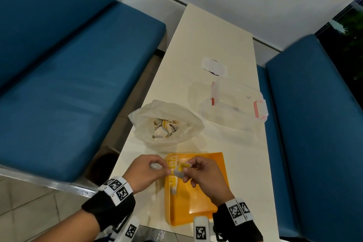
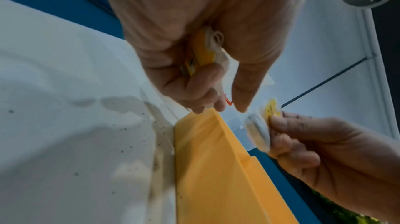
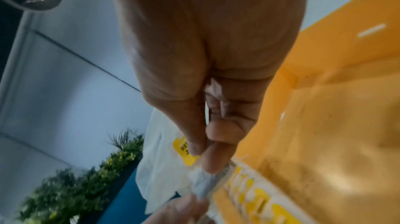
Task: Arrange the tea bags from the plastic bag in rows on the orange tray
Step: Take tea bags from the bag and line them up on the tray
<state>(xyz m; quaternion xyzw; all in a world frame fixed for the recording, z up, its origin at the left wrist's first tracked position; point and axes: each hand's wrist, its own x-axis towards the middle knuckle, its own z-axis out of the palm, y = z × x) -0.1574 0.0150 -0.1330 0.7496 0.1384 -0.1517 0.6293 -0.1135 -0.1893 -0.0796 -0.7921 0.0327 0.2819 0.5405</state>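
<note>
The orange tray (image 1: 206, 198) lies at the table's near edge, with a row of yellow-tagged tea bags (image 1: 172, 163) along its left side. Behind it the white plastic bag (image 1: 149, 116) stands agape, with several tea bags (image 1: 165, 127) inside. My right hand (image 1: 186, 171) pinches one tea bag (image 1: 181, 170) by its yellow tag just above the tray; the right wrist view shows that tea bag (image 3: 203, 183) over the tea bag row (image 3: 255, 197). My left hand (image 1: 163, 169) hovers beside it, fingers curled round a tea bag (image 2: 205, 51) in the palm.
A clear plastic box (image 1: 235, 102) with pink latches stands to the right behind the bag. A white paper scrap (image 1: 214, 66) lies further back on the cream table (image 1: 216, 31). Blue benches (image 1: 68, 84) flank the table on both sides.
</note>
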